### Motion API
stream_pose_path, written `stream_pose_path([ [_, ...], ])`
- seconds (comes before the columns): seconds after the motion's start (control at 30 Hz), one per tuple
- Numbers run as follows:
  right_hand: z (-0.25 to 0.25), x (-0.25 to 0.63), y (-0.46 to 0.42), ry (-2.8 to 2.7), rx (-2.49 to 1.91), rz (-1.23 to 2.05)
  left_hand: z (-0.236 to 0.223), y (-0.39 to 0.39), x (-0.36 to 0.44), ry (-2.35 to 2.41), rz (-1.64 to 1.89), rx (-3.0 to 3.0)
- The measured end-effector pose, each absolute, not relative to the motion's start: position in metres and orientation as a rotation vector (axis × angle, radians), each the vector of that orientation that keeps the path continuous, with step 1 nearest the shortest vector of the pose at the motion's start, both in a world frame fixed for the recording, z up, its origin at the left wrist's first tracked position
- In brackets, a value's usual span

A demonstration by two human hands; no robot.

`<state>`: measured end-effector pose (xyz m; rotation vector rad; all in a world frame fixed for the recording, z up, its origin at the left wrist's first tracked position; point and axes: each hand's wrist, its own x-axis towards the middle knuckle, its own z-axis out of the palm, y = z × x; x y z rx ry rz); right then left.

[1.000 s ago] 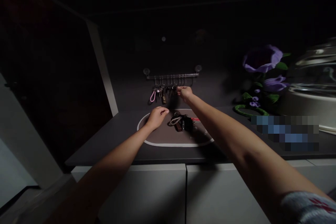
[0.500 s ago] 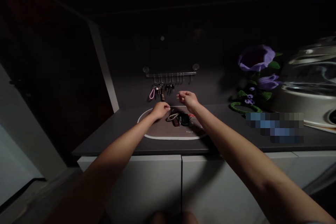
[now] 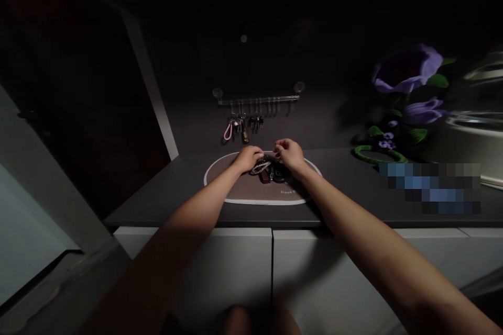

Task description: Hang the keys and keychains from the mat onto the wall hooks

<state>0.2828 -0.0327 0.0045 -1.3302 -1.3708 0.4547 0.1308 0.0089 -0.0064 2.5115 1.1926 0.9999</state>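
Note:
On the oval brown mat with a pale border lies a bunch of keys with a braided loop, a brown tag and a black fob. My left hand is closed at the bunch's upper left, its fingertips at the ring above the braided loop. Over the upper right of the bunch, my right hand has its thumb and fingers pinched together. What lies between those fingertips is too small and dark to make out.
A clear hook rail is fixed to the dark wall. From it hang a pink loop, several keys and a brown charm. To the right stand purple flowers, a green ring and a pale appliance.
My right hand has come down from near the wall to the bunch on the mat. My left hand has shifted right, onto the top of the bunch. The view has moved slightly.

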Motion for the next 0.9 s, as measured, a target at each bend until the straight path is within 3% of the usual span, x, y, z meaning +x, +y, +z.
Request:
stream_pose_path([
  [0.27, 0.006, 0.279, -0.039, -1.522, -1.461, 0.247, -0.009, 0.007, 0.123, 1.083, 1.046, 2.547],
  [0.9, 0.001, 0.273, -0.04, -1.619, -1.424, 0.167, 0.007, -0.01, 0.117, 1.124, 1.187, 2.293],
])
